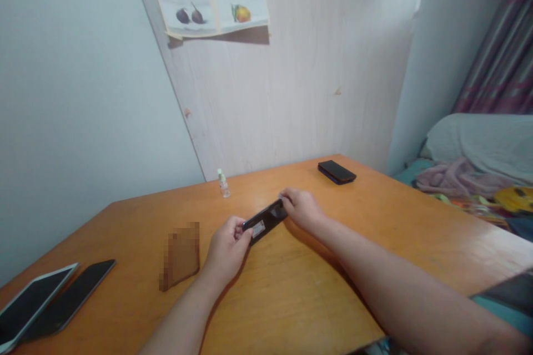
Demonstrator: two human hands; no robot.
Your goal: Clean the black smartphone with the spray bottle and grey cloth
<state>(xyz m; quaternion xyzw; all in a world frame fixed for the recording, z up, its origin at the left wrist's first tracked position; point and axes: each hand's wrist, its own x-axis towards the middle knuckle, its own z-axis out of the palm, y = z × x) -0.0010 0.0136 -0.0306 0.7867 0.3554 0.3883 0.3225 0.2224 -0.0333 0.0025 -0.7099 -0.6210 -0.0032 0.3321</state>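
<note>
A black smartphone (270, 218) is held tilted above the table, its back with a pale label facing me. My left hand (229, 245) grips its near left end, thumb on the back and fingers curled behind. At the far right end, my right hand (303, 208) is closed around the edge by the camera area. A small whitish bit shows at its fingertips, too small to make out. Left of my left hand lies a brownish, see-through phone case (185, 260), partly blurred by pixels. Beyond the phone stands a small clear spray bottle (224, 184).
The wooden table (291, 299) meets a pale panel wall. Two dark flat devices (336, 172), apparently stacked, lie at the back right. A white-framed tablet (35, 299) overlaps a black tablet (79, 297) at the left. Bedding (453, 177) lies beyond the right edge.
</note>
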